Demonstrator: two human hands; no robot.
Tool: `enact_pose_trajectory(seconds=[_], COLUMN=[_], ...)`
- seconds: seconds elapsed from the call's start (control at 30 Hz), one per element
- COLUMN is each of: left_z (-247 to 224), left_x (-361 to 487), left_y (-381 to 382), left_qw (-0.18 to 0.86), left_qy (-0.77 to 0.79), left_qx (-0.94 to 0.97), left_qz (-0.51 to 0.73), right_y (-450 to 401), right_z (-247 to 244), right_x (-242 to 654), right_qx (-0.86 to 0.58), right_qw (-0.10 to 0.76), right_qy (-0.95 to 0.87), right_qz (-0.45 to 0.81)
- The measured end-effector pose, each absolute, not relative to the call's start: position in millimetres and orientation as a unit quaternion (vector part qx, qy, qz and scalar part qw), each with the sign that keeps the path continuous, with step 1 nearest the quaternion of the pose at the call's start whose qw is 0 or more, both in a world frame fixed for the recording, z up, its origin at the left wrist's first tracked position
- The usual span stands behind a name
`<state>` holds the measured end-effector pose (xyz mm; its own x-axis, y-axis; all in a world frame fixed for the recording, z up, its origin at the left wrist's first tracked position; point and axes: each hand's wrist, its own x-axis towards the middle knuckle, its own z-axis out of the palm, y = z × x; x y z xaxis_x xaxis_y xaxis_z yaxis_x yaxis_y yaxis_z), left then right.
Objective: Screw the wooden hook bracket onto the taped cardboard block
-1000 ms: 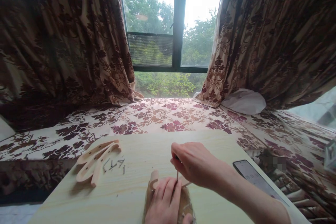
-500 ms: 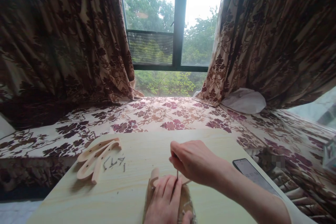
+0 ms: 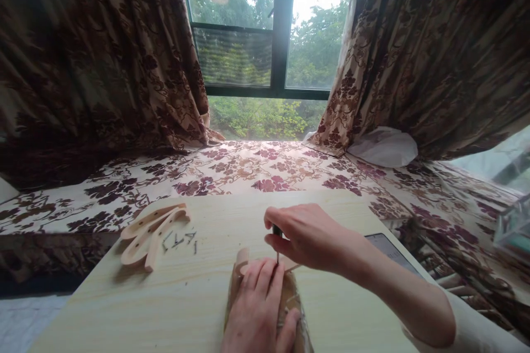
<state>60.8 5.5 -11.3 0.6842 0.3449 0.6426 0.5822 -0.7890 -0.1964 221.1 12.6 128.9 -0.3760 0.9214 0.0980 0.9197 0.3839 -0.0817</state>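
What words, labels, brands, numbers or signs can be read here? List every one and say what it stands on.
None can be read for certain.
Phone screen: faint marks, too small and blurred to read; only part of it shows.
Dark-handled tool, loose wooden pieces: no lettering can be made out.

A home, by the look of it! Window [image 3: 284, 27] at twelve o'clock, trees [image 3: 236, 55] outside; a heavy floral curtain [image 3: 124, 60] sweeps down at ten, a matching curtain [image 3: 414, 49] at two, and more flowery fabric [image 3: 269, 168] covers the wide sill beyond the pale bench [image 3: 157, 309] at six!
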Motion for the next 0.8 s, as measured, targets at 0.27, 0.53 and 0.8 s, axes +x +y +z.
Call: enact_pose_trajectory(seconds=[0.27, 0.53, 0.8], left_z=[-8, -5, -2], left_x=[62, 61, 63], left_y=[-2, -6, -7], left_qw=[0.088, 0.060, 0.063], left_qy=[-0.299, -0.314, -0.317], left_qx=[-0.909, -0.909, -0.913], left_qz=[-0.277, -0.267, -0.250], right_y=[11, 9, 13], right_z=[127, 133, 126], right_x=[222, 223, 224], right_qx=[-0.585, -0.555, -0.601], right_qw=[0.050, 0.039, 0.048], right_qy=[-0.809, -0.831, -0.797], right_qz=[-0.023, -0.012, -0.039])
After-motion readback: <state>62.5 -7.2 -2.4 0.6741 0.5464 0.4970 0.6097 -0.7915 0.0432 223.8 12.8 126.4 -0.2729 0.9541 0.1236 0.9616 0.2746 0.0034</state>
